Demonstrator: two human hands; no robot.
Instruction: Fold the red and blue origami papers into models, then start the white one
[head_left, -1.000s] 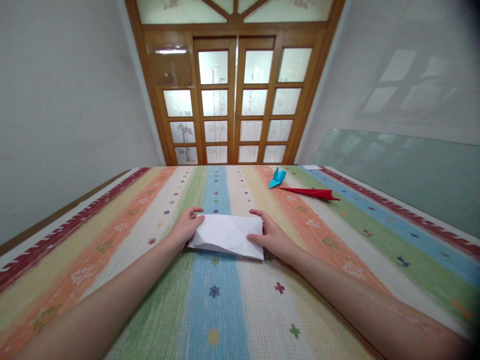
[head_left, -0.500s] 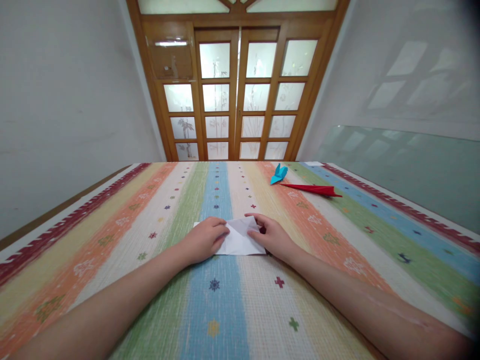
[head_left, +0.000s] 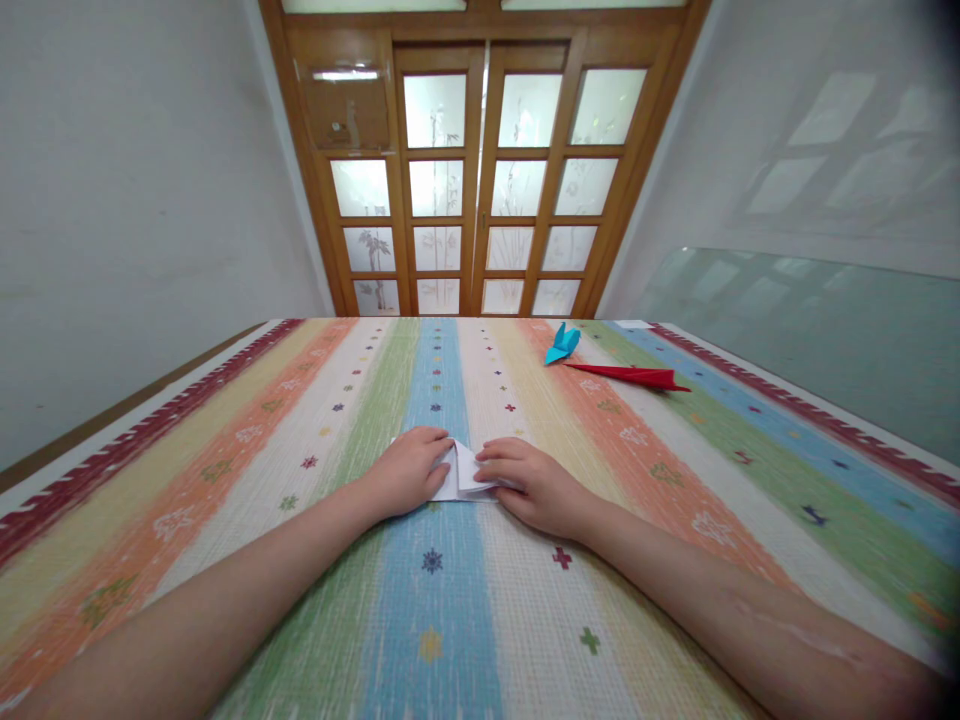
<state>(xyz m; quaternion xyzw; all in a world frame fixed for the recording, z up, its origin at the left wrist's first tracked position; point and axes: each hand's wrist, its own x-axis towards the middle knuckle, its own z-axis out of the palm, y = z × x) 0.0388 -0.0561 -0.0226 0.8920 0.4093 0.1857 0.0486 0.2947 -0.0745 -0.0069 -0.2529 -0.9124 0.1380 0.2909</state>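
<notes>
A folded white paper [head_left: 459, 474] is lying at the centre of the frame on the striped cloth [head_left: 450, 620] covering the bench. The left hand [head_left: 409, 470] and right hand [head_left: 529, 485] are pressing flat on it, fingers nearly meeting. A blue origami figure [head_left: 562, 343] and red paper plane [head_left: 637, 376] are sitting upper right, well apart.

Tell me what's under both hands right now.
A folded white paper lies flat on the striped tablecloth. The left hand and right hand press on it; only its middle shows between them. The rest is covered.
</notes>
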